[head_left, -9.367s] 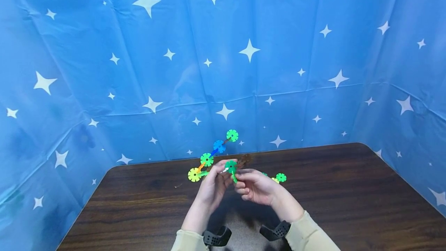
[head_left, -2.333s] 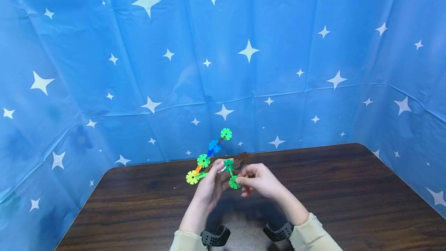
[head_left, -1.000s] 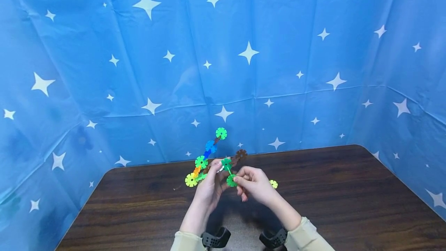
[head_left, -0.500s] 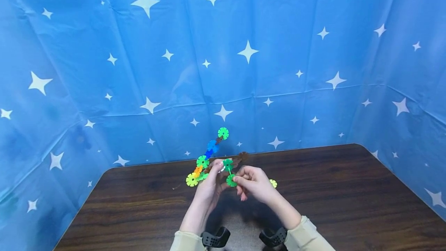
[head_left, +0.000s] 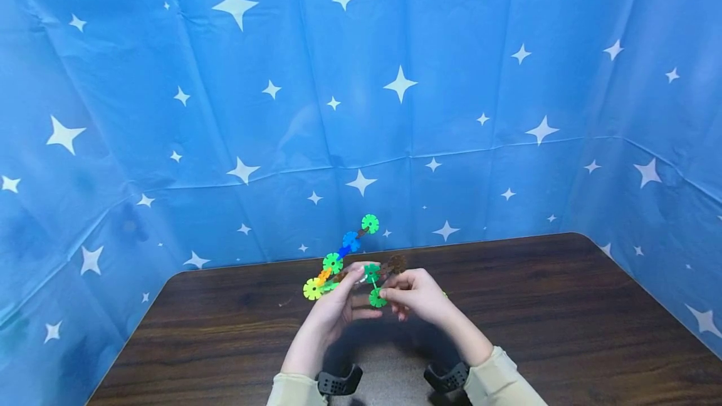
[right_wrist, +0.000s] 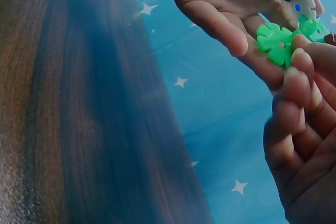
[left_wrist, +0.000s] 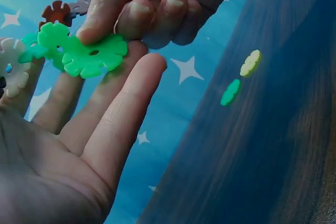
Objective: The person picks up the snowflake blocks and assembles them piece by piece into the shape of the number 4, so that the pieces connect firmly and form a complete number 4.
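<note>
My left hand (head_left: 333, 309) pinches a chain of slotted snowflake building discs between thumb and fingers, above the table. From it one arm rises with yellow (head_left: 313, 289), green, orange and blue discs (head_left: 351, 242) to a light green disc (head_left: 370, 223) at the top. Brown discs (head_left: 397, 263) stick out behind. A darker green disc (head_left: 371, 273) sits by the left thumb, next to a white disc (left_wrist: 14, 66). My right hand (head_left: 420, 296) pinches a green disc (head_left: 376, 297) at the chain's near end. In the left wrist view, the left index finger lies straight, away from this disc.
Two loose discs, yellow (left_wrist: 250, 63) and green (left_wrist: 230, 92), lie on the dark wood table (head_left: 536, 306). In the head view the right hand mostly hides them. A blue star-patterned curtain (head_left: 395, 124) hangs behind the table and at both sides.
Since the oldest frame, a green disc has appeared at the chain's near end, in the right hand's pinch. In the last half second, the chain's top has tipped rightward and lower, and left fingers have spread.
</note>
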Demonstrator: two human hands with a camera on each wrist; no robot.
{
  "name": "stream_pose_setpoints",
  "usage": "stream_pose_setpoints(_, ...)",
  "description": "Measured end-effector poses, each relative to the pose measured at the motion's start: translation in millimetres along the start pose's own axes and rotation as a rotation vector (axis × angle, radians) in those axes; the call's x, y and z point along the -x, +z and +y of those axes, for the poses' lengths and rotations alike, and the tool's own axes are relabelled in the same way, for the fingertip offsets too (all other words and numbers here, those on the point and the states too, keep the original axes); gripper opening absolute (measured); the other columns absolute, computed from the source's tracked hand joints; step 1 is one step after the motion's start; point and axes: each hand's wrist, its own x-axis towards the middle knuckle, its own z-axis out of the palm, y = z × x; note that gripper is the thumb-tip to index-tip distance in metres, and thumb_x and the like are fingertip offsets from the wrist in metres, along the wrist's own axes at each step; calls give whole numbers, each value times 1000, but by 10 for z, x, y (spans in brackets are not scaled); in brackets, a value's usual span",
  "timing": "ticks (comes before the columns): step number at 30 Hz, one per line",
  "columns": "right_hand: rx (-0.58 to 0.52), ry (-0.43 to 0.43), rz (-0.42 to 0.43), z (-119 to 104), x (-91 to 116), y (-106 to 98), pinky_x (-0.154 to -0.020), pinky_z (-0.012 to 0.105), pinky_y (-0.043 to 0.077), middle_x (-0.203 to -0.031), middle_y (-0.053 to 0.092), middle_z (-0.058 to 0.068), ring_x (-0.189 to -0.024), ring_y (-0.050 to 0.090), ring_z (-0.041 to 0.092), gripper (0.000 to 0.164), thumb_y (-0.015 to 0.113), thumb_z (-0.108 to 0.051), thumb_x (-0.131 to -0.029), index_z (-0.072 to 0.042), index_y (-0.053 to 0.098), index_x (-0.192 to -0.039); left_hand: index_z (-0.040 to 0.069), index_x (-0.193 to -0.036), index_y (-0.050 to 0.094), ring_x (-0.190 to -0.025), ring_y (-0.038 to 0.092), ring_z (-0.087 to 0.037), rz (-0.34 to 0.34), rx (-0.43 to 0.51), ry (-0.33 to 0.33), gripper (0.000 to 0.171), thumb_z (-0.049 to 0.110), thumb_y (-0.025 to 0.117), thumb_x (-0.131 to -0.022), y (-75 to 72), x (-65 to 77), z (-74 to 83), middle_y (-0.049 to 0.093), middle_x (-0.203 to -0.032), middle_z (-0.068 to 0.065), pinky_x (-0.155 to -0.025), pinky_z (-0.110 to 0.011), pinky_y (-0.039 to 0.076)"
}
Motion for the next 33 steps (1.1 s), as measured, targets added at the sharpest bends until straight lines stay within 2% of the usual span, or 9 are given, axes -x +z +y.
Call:
stream_pose_setpoints(4,6,-5,25,-132,50,17,-47,24,47,-60,57,5,-50,51,13,15,63,-3,-92,10,70,-92,15,-147,38,-107,63,-38,-42,2,-55,65,57,44,-98,-8,-7,1,37,-148,-16,-81,-46,54)
stream_pose_setpoints(7,10,-22,38,-259,98,29,-47,24,44,-61,58,7,-51,49,12,14,64,-1,-91,11,71,-92,17,-149,34,-106,63,-40,-56,-8,-73,69,61,41,-97,-19,-7,5,32,-151,-20,-79,-46,55)
stream_pose_setpoints(11,15,-27,49,-272,95,35,-48,23,42,-61,57,7,-51,48,11,13,64,-1,-91,10,71,-91,18,-151,30,-107,62,-40,-74,-7,-78,71,61,43,-96,-35,3,13,28,-153,-21,-77,-43,56)
stream_pose_setpoints(13,20,-26,58,-255,89,40,-48,23,41,-61,57,7,-50,47,11,13,64,-1,-91,10,71,-91,18,-151,28,-109,62,-40,-87,-7,-75,69,58,44,-97,-43,6,11,26,-154,-21,-76,-41,56)
stream_pose_setpoints(18,18,-21,66,-36,8,21,-47,22,40,-63,60,6,-51,47,11,14,65,-4,-92,8,72,-93,18,-150,28,-110,61,-37,-111,-16,-61,62,51,44,-100,-52,2,2,26,-153,-16,-73,-38,56)
stream_pose_setpoints(20,27,-11,54,53,-25,-1,-47,22,40,-63,61,4,-51,47,11,15,65,-7,-92,6,73,-94,18,-149,30,-107,63,-35,-110,-18,-54,60,50,44,-100,-51,-4,3,28,-152,-15,-72,-36,56)
stream_pose_setpoints(25,85,3,-10,107,-43,-79,-48,25,41,-64,61,0,-51,47,10,19,67,-16,-92,1,74,-96,17,-149,30,-99,67,-30,-121,-10,-51,60,50,43,-101,-41,-16,13,29,-149,-17,-72,-32,56)
stream_pose_setpoints(30,109,-22,-37,113,-39,-147,-47,24,40,-69,63,5,-50,45,10,16,70,-13,-89,1,75,-93,17,-150,29,-103,65,-34,-142,-32,-60,58,49,41,-102,-36,-20,7,31,-149,-16,-74,-35,56)
stream_pose_setpoints(33,98,-38,-37,111,-30,-150,-47,23,38,-69,62,11,-50,43,9,14,70,-12,-89,2,75,-93,20,-151,26,-103,65,-35,-129,-46,-74,61,52,40,-101,-28,-21,-4,30,-151,-17,-71,-35,56)
